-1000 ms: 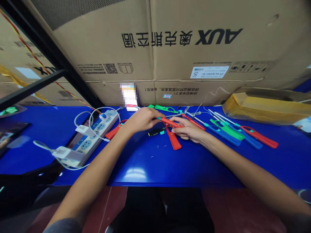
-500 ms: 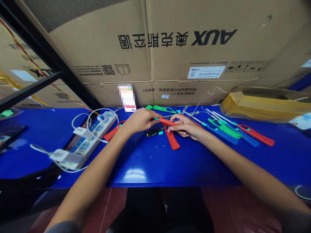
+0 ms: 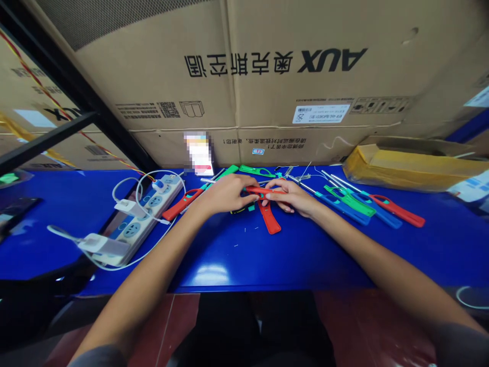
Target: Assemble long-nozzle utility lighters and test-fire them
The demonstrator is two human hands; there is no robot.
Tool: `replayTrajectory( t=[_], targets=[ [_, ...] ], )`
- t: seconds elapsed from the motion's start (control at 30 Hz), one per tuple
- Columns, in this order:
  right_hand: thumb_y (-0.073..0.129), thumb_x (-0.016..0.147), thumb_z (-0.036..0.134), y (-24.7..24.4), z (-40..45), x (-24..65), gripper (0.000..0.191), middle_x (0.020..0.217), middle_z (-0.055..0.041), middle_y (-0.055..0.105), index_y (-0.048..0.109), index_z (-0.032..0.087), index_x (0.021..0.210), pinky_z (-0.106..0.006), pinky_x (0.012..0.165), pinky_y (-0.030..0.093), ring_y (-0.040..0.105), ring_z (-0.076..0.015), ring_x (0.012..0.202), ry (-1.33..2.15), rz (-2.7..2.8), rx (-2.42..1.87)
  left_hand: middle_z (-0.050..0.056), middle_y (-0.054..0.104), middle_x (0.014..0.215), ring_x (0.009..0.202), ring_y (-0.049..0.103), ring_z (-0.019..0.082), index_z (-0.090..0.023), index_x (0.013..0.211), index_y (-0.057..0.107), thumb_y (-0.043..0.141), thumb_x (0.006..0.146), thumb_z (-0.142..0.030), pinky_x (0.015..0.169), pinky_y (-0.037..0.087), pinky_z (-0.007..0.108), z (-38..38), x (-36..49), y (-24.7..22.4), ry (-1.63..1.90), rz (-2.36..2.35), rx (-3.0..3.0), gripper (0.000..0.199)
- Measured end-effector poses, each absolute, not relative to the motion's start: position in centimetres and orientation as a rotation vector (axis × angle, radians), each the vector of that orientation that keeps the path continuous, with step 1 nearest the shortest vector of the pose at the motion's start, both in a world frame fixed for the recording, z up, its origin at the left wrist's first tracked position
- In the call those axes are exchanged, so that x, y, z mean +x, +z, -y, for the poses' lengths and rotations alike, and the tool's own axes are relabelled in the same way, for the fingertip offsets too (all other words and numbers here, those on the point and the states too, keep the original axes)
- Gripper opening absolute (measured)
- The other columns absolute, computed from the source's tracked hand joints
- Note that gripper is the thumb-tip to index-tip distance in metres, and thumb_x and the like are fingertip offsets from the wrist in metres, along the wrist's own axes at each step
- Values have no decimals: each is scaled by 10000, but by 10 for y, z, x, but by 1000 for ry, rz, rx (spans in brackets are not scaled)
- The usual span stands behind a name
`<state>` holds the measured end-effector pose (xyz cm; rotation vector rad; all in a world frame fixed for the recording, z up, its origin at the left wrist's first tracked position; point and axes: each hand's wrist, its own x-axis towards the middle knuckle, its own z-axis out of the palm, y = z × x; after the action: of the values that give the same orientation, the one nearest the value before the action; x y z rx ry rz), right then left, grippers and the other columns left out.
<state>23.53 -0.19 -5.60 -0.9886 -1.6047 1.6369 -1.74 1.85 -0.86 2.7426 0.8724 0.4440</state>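
Observation:
Over the blue table, both hands hold a red lighter body with green inner parts. The fingers of my left hand are closed on its left end. My right hand grips its right end, thumb along the side. Just below lies a red handle shell, its top hidden under the held piece. A black and yellow screwdriver is partly covered by my left hand. Behind that hand lie a green long-nosed lighter and a green handle shell.
A red lighter lies beside a power strip with chargers and white cables. Blue, green and red lighters lie to the right. A lit phone leans on the large cardboard box; a taped carton stands back right.
My left hand has come lower and now covers more of the screwdriver. The red lighter body has been turned between the hands. More of the lighters behind my left hand shows.

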Motion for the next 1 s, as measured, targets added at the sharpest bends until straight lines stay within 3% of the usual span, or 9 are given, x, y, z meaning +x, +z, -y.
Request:
replayTrajectory(
  t=[0.17, 0.37, 0.5, 0.77, 1.0],
  targets=[
    [740, 938, 515, -55, 6, 230, 344, 903, -53, 823, 612, 220, 1060, -233, 352, 214, 362, -36, 369, 1507, 1667, -979, 63, 763, 910, 831, 670, 212, -171, 983, 739, 621, 1002, -275, 765, 467, 324, -9, -5, -12, 460, -924, 2705, 158],
    [754, 925, 521, -58, 6, 227, 330, 862, -27, 799, 619, 240, 1032, -243, 369, 213, 345, -41, 397, 1489, 1704, -1033, 90, 742, 1018, 910, 682, 222, -178, 1001, 742, 605, 996, -248, 809, 492, 338, -11, -8, -12, 498, -818, 2723, 154],
    [729, 942, 536, -59, 5, 227, 329, 864, -32, 793, 620, 236, 1023, -250, 371, 188, 321, -37, 392, 1518, 1719, -1055, 70, 739, 984, 875, 681, 214, -189, 975, 752, 632, 951, -215, 796, 498, 340, -14, -11, -12, 486, -831, 2704, 125],
    [706, 940, 519, -55, 1, 236, 331, 989, -42, 803, 624, 250, 1116, -260, 407, 309, 388, -62, 432, 1569, 1656, -956, 56, 727, 939, 845, 664, 206, -189, 990, 725, 614, 996, -264, 739, 471, 332, -16, -15, -10, 528, -959, 2793, 135],
    [698, 924, 495, -54, -2, 242, 327, 945, -9, 735, 648, 259, 1145, -262, 437, 270, 369, -75, 481, 1531, 1695, -902, 80, 720, 1007, 922, 684, 215, -188, 1042, 727, 575, 1053, -346, 756, 504, 337, -13, -14, -11, 587, -917, 2882, 219]
  ],
)
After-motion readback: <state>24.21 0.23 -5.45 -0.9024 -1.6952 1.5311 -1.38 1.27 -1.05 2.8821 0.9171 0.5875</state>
